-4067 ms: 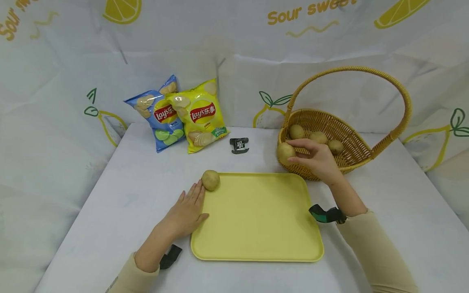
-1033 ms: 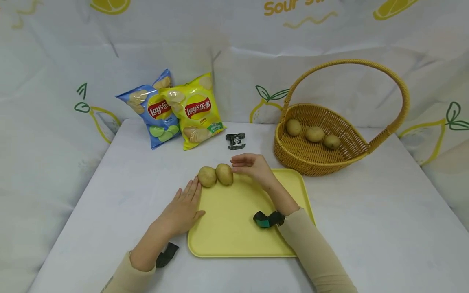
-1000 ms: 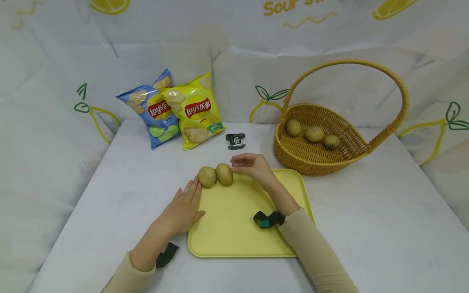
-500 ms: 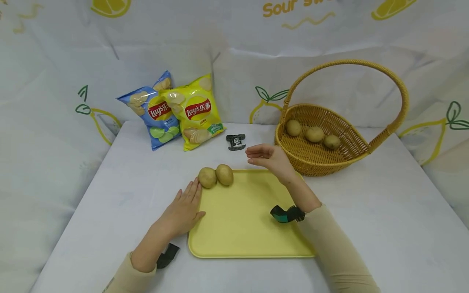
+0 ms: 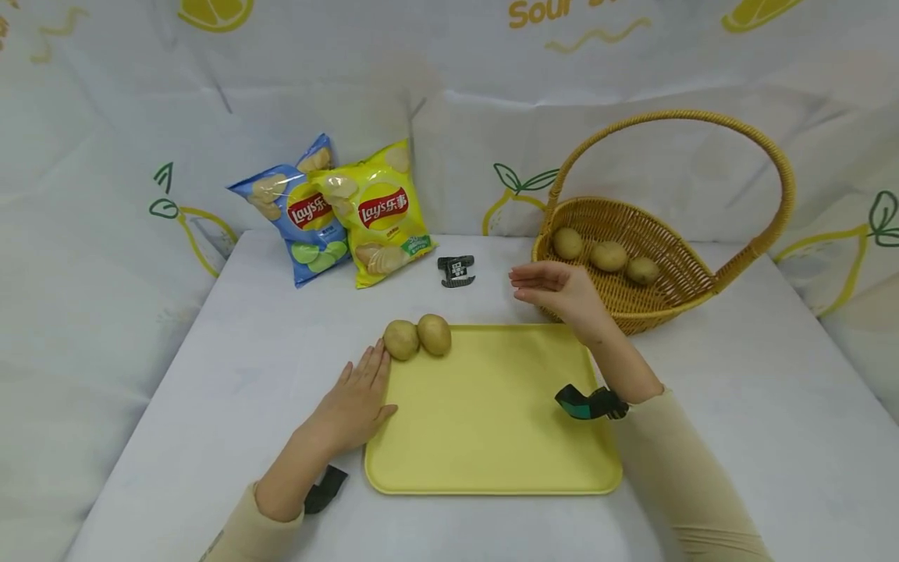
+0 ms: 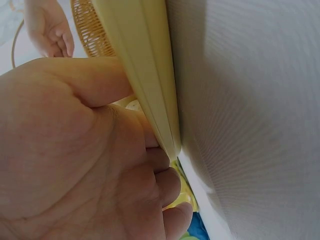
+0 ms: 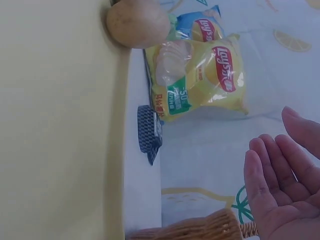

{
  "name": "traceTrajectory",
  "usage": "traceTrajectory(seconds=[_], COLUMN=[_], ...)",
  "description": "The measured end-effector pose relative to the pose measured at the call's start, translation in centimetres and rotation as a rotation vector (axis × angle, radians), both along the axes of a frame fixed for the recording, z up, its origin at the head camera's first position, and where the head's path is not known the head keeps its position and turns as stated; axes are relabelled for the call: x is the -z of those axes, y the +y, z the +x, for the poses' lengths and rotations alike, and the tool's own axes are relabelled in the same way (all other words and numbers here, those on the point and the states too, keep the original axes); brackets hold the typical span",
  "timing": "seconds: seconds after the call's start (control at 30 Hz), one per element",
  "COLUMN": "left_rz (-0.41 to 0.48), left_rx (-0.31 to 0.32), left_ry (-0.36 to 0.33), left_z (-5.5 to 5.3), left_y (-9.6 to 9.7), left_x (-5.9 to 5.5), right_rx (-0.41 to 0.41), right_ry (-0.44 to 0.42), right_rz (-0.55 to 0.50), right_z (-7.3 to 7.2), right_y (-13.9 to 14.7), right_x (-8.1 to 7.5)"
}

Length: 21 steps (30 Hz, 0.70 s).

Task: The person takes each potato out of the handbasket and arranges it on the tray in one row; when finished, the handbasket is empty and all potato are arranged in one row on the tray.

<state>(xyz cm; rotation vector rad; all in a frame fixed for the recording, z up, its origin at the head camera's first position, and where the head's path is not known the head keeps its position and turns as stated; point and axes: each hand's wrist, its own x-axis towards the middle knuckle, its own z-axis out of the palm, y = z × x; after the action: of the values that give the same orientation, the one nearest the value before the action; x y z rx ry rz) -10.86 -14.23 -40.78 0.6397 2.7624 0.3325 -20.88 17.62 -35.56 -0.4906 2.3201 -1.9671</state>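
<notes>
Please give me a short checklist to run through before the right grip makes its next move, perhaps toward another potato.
1. Right grip free: ok, it holds nothing.
2. Basket stocked: ok, three basket potatoes lie in it.
3. Right grip on a basket potato: not ok, it touches none of them.
4. Left grip at the tray: ok, it lies along the left edge.
5. Left potato and right potato secure against rolling: cannot tell; what bears them underneath is hidden.
6. Bags off the basket-to-tray path: ok, both stand beyond the tray, toward its left.
</notes>
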Motion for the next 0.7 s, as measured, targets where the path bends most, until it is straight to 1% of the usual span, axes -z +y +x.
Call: traceTrajectory(seconds=[0.2,0.4,0.57,0.7], left_rz=[-0.005,0.002,-0.003,-0.007], left_rx=[-0.003,-0.007,-0.005,-0.006], left_ry=[-0.004,-0.005,-0.007,-0.008], left_z=[0.1,0.1,0.1,0.1], left_y=[0.1,0.1,0.2,0.2], left_x=[-0.2,-0.4,-0.5,-0.4], right_rx=[0.028,0.096,0.146,0.176], right_ry=[0.026,0.040,0.040,0.043], right_rz=[0.024,0.085,0.074,0.104], right_z=[0.3,0.5,0.4,0.2], right_y=[2.6,5.1,7.2,8.8], right_x=[-0.6,-1.5,-2.0,-2.1])
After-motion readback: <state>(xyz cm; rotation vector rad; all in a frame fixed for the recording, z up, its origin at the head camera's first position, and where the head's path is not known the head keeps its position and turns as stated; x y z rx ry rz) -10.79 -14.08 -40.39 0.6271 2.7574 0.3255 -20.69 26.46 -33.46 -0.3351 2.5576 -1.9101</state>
